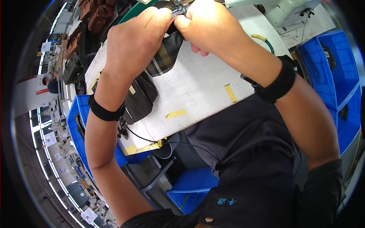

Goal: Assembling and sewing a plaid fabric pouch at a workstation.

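Both of my hands are closed at the top edge of the view, close together by the metal parts of what looks like a sewing machine point(179, 7). My left hand point(138, 36) grips a dark fabric piece point(167, 55) with a brown and black plaid section, which hangs down between the hands. My right hand point(209, 26) pinches the same piece near its upper edge, fingers curled under. The fingertips are partly hidden behind the knuckles. Below my left wrist, a dark folded fabric item point(140, 99) lies on the white table point(201, 91).
Yellow tape strips point(176, 113) mark the tabletop. Blue bins point(321, 68) stand at the right, with another blue bin point(195, 186) under the table. A black cable point(138, 136) runs past the table's front edge. Brown items point(100, 17) are piled at the far left.
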The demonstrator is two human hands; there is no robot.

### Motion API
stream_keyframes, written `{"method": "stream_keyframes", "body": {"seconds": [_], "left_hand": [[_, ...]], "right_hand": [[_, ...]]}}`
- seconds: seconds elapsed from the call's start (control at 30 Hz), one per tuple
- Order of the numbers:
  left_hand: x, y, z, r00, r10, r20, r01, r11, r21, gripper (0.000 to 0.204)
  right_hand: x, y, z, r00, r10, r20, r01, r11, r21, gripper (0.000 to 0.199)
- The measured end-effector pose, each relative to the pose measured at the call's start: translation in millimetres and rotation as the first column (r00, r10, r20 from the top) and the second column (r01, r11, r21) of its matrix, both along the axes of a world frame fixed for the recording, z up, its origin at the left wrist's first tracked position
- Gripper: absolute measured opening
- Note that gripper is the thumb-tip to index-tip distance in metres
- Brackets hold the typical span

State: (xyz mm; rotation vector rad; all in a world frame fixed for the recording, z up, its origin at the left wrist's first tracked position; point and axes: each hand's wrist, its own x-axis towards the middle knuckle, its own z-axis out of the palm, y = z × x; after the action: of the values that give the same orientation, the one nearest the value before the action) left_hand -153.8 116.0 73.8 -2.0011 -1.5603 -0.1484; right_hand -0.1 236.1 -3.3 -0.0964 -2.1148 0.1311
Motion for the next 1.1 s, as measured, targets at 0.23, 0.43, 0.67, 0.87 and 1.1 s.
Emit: {"method": "stream_keyframes", "body": {"seconds": [0.23, 0.43, 0.67, 0.87, 1.1], "left_hand": [[-4, -1, -12, 0.983, -0.096, 0.159, 0.084, 0.994, 0.076, 0.026], [13, 8, -10, 0.878, 0.012, 0.479, -0.053, 0.996, 0.073, 0.022], [12, 10, -7, 0.847, 0.082, 0.526, -0.088, 0.996, -0.013, 0.021], [7, -3, 1, 0.993, -0.057, 0.103, 0.058, 0.998, -0.014, 0.031], [28, 3, 16, 0.982, 0.073, 0.173, -0.048, 0.988, -0.146, 0.03]], "right_hand": [[9, -11, 13, 0.933, 0.359, 0.018, -0.055, 0.192, -0.98, 0.037], [16, -13, 3, 0.911, 0.366, -0.189, -0.186, -0.043, -0.982, 0.04], [18, 0, 4, 0.882, 0.443, -0.159, -0.18, 0.005, -0.984, 0.041], [15, -9, -1, 0.908, 0.394, -0.142, -0.188, 0.081, -0.979, 0.044], [12, -17, -1, 0.934, 0.288, -0.21, -0.217, -0.009, -0.976, 0.042]]}}
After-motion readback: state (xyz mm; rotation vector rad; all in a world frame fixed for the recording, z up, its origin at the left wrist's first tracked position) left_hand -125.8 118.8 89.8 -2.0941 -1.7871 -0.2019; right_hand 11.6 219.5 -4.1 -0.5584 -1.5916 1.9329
